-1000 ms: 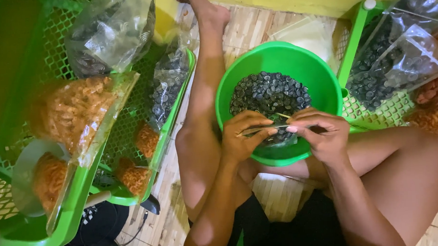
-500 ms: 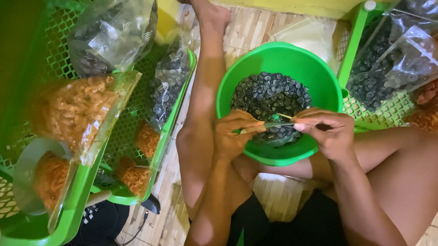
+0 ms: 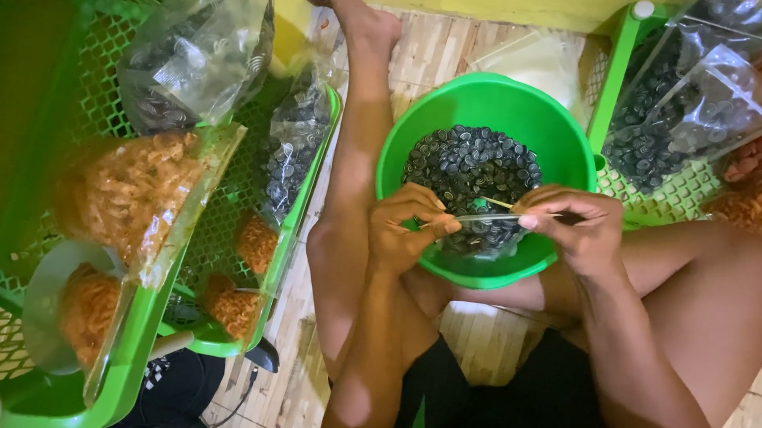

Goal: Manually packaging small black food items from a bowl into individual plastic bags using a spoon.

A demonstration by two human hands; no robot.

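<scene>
Two hands pinch the mouth of a small clear bag (image 3: 483, 231) over the green basin (image 3: 564, 140): left hand (image 3: 403, 230) and right hand (image 3: 575, 224), fingertips pressed together on its top edge. The bag hangs partly filled with dark pieces; the basin beneath still holds plenty, so much packing seems left.

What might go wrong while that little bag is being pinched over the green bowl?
The small clear bag, held at its top edge by the left hand and right hand, may slip and spill its dark pieces. It hangs near the green bowl's front rim, so some might land on the floor.
</scene>
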